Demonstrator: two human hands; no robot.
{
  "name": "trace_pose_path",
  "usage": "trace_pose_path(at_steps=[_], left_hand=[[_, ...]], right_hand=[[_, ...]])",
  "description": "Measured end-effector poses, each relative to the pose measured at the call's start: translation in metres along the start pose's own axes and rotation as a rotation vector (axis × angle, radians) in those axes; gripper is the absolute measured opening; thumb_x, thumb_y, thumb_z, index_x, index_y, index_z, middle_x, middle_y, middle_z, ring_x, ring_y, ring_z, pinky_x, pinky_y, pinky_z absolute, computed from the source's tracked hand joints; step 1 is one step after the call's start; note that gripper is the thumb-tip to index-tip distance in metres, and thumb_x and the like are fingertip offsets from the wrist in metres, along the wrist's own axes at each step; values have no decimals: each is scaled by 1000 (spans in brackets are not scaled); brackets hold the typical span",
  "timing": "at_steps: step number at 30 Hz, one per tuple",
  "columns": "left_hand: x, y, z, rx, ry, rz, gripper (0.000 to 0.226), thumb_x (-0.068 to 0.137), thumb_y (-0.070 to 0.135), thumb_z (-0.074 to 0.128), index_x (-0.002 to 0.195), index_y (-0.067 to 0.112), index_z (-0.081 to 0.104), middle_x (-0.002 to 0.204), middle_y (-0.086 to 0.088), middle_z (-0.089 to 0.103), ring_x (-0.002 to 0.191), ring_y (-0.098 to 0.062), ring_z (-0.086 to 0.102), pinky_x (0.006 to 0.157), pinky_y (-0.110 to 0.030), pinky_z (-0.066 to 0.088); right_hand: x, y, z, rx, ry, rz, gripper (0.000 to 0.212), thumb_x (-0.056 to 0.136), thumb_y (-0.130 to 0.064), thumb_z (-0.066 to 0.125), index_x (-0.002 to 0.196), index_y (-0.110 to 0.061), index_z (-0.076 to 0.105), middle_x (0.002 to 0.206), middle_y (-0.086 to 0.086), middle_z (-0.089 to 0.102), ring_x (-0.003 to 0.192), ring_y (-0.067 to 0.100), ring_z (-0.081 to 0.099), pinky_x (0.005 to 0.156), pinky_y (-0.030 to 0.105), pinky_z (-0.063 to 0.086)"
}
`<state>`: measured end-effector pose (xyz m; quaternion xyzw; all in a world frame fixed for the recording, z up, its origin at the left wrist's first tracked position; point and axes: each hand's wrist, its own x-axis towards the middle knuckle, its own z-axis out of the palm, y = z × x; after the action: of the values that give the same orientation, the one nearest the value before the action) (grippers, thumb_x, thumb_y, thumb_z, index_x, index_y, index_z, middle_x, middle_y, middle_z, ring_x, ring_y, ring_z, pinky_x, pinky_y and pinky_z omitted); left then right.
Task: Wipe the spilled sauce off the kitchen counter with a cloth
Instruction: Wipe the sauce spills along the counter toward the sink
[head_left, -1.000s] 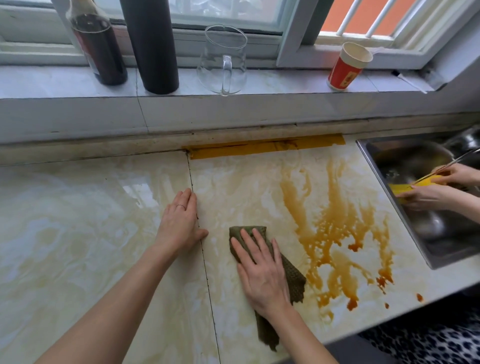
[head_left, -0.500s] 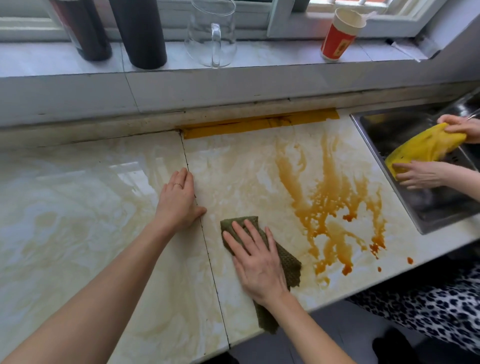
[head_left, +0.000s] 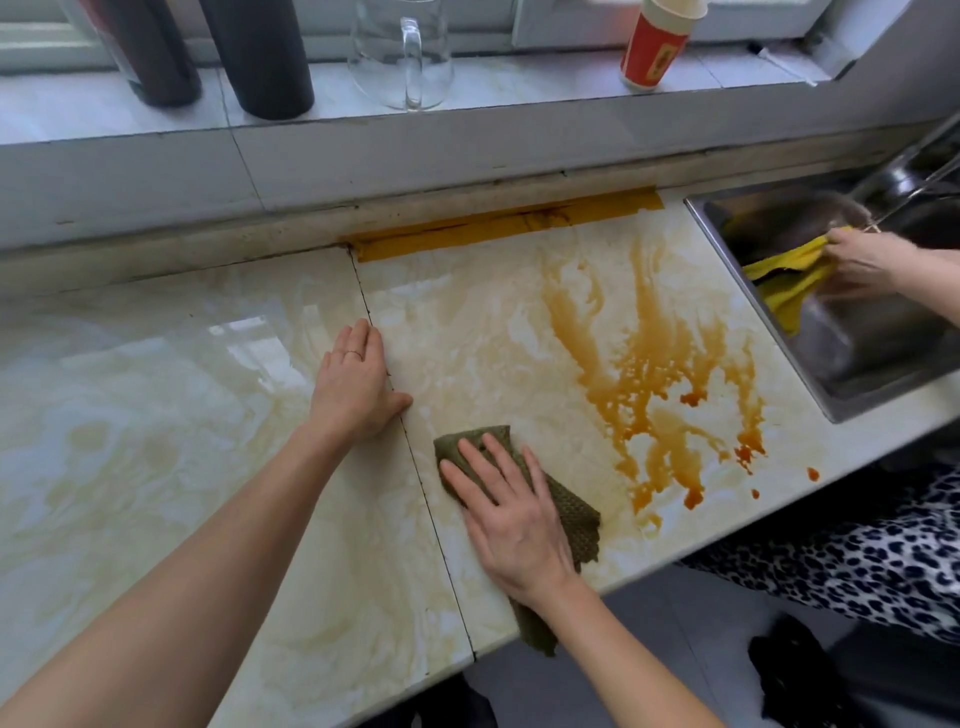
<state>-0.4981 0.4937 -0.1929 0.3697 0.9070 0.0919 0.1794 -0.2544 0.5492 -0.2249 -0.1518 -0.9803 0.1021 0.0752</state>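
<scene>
- Marbled cream surface (head_left: 156, 415), glossy, divided by a dark seam running from the back edge to the front edge.
- Left hand (head_left: 353, 384) laid flat, palm down, fingers extended and close together, resting along the seam; nothing held; ring on one finger.
- Right hand (head_left: 511, 512) spread flat, fingers splayed, pressing down on an olive-green cloth (head_left: 571, 514); not gripping, merely weighting it from above.
- Cloth lying just right of the seam, near the front edge, with its lower end hanging over that edge below the wrist.
- Spilled sauce (head_left: 654, 374) in orange-brown streaks and pooled blotches to the right of the cloth, apart from it, reaching from the back of the surface to small separate drops near the front right corner.
- Strip of yellow-orange tape (head_left: 504, 226) along the rear joint, where surface meets wall.
- Steel sink (head_left: 831, 358) set into the right end; second person's hands inside it on a yellow cloth (head_left: 779, 283) (blurred, so grip unclear).
- Leopard-print garment (head_left: 857, 566) visible below the sink side.
- Window ledge (head_left: 519, 83) behind: dark bottle (head_left: 156, 57), black cylinder (head_left: 260, 57), clear glass jug (head_left: 400, 52), red paper cup (head_left: 654, 47), all upright and cut off by the top of the view.
</scene>
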Motion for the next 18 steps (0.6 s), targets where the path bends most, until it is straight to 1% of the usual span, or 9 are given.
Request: trace_pose_path(at_steps=[1, 2, 6, 8, 9, 10, 13, 17, 18], left_hand=[[0, -1, 0, -3, 5, 5, 98, 82, 45, 63, 149, 7, 2, 157, -11, 1, 145, -27, 1, 118, -42, 11], [-1, -2, 0, -9, 13, 13, 97, 82, 45, 63, 149, 7, 4, 157, -11, 2, 145, -26, 2, 118, -41, 12], [-9, -1, 0, -19, 81, 39, 92, 82, 39, 65, 148, 6, 9, 156, -14, 8, 144, -27, 8, 118, -41, 15], [-20, 6, 3, -8, 122, 63, 88, 82, 33, 65, 147, 5, 12, 155, -18, 11, 143, -30, 11, 117, -42, 17], [-26, 11, 5, -15, 134, 80, 86, 83, 29, 65, 147, 5, 13, 155, -18, 11, 143, -31, 12, 116, -42, 18], [-32, 16, 7, -29, 139, 97, 82, 84, 26, 64, 146, 5, 15, 155, -18, 11, 143, -31, 12, 116, -43, 19], [-47, 30, 12, -61, 153, 145, 72, 85, 14, 59, 145, 5, 20, 154, -18, 14, 141, -32, 17, 115, -41, 22], [-62, 41, 23, -68, 195, 172, 61, 86, 3, 46, 144, 4, 25, 152, -19, 21, 140, -32, 23, 114, -40, 25], [-65, 44, 26, -68, 203, 172, 61, 86, 2, 44, 144, 4, 26, 152, -18, 22, 140, -32, 22, 114, -39, 24]], right_hand=[[-3, 9, -2, -9, -13, -21, 52, 96, -29, 48, 148, -30, 42, 158, -5, 31, 149, 19, 18, 118, 54, 16], [-4, 19, -5, -17, -13, -4, 52, 96, -30, 47, 147, -30, 42, 158, -5, 32, 149, 19, 19, 118, 54, 17], [-2, 48, -13, -17, 73, 302, 50, 96, -31, 41, 145, -27, 46, 155, -2, 36, 147, 20, 24, 115, 56, 22], [-2, 37, -11, -23, 102, 361, 49, 96, -33, 40, 144, -24, 47, 154, 0, 38, 146, 22, 26, 115, 57, 22], [-3, 27, -9, -19, 110, 354, 50, 96, -34, 40, 144, -23, 47, 155, 1, 38, 146, 23, 25, 115, 57, 22], [-7, 17, -8, -10, 108, 314, 50, 96, -34, 41, 145, -23, 47, 155, 1, 37, 147, 23, 24, 116, 56, 21], [-27, -2, -4, 8, 46, 103, 51, 95, -32, 45, 146, -25, 46, 157, -1, 34, 148, 21, 20, 117, 54, 20], [-42, 19, -10, -24, 5, -133, 53, 93, -31, 49, 145, -26, 47, 156, -1, 35, 147, 22, 24, 117, 52, 23], [-44, 29, -12, -39, -3, -163, 52, 92, -31, 49, 145, -26, 48, 156, -1, 35, 147, 22, 25, 116, 51, 24]])
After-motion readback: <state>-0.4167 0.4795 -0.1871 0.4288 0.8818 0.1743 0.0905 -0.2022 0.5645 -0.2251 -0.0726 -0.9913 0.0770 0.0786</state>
